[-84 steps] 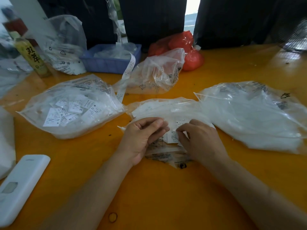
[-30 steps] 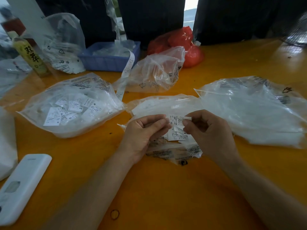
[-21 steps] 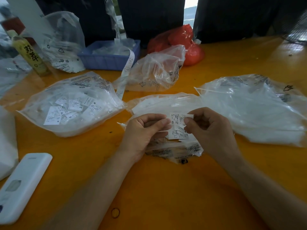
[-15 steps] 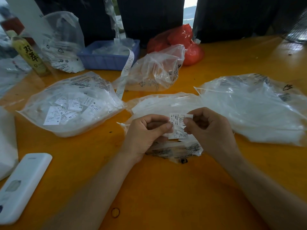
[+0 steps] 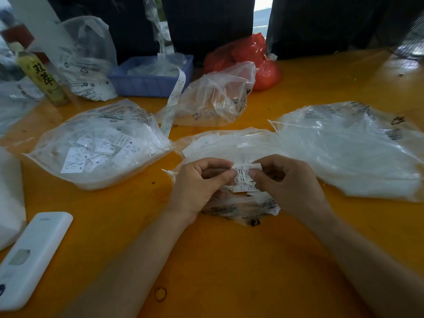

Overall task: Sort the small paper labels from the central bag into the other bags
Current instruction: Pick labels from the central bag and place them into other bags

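Observation:
The central clear bag point(image 5: 229, 143) lies on the orange table with small white paper labels spilling from its mouth. My left hand point(image 5: 202, 184) and my right hand point(image 5: 286, 180) meet above it, both pinching one small printed label point(image 5: 242, 174) marked XS. More loose labels point(image 5: 244, 188) lie just under it. A clear bag of labels point(image 5: 98, 143) rests to the left, showing sizes XS, XL, S and M. A large whitish bag point(image 5: 348, 148) lies to the right. A crumpled clear bag point(image 5: 215, 97) sits behind the centre.
A white remote-like device point(image 5: 32, 255) lies at the front left. At the back stand a green tea bottle point(image 5: 41, 79), a blue plastic basket point(image 5: 151, 76) with a label strip point(image 5: 174, 97) hanging out, another printed bag point(image 5: 87, 63) and a red bag point(image 5: 252, 58).
My right hand lifted a label out of the central bag's mouth. My left thumb and fingers then came over and pinched the same label.

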`<state>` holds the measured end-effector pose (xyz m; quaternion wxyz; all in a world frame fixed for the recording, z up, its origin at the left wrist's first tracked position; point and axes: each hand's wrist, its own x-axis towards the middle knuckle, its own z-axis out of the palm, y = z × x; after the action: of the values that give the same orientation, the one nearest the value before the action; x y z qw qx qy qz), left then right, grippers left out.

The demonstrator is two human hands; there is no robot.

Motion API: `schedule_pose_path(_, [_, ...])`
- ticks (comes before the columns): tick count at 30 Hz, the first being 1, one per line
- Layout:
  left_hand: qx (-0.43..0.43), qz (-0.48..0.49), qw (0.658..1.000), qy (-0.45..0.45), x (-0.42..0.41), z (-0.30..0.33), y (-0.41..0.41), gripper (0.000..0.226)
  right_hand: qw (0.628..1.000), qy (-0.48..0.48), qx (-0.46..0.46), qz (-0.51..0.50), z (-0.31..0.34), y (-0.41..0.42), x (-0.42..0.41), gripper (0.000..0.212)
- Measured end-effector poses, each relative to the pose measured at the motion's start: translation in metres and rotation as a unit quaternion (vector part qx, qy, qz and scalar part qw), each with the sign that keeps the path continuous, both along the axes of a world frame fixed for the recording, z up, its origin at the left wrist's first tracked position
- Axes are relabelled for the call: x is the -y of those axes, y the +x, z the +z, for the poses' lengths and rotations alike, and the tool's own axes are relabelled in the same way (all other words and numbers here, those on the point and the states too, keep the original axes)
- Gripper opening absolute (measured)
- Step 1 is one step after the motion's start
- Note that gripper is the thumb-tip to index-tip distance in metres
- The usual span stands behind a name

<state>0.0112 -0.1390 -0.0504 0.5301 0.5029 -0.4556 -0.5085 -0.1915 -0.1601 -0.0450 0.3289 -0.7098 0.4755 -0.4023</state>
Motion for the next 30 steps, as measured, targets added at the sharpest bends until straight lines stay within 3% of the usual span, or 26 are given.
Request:
schedule_pose_path(4, [-0.018,0.000,1.000,-0.002,0.000,0.000,0.000,0.018,0.999,0.014,0.038,-0.027,-0.001,-0.003,0.003,0.021])
schedule_pose_path(17, [0.023,-0.001,1.000,-0.002,-0.001,0.001,-0.002,0.025,1.000,-0.005,0.015,-0.019,-0.001,0.000,0.001,0.026])
schedule_pose_path(21, [0.002,0.023,1.000,0.012,-0.001,0.002,-0.002,0.022,0.998,0.005,0.049,-0.041,-0.002,0.002,0.002,0.012])
schedule_pose_path(27, [0.038,0.024,0.999,0.011,-0.002,0.002,-0.002,0.028,1.000,-0.019,-0.002,0.009,-0.001,0.008,-0.006,0.006])
schedule_pose_path(30, [0.057,0.011,0.998,0.003,-0.003,0.002,-0.001,0.025,1.000,-0.022,-0.010,0.020,-0.004,0.011,-0.008,0.021])
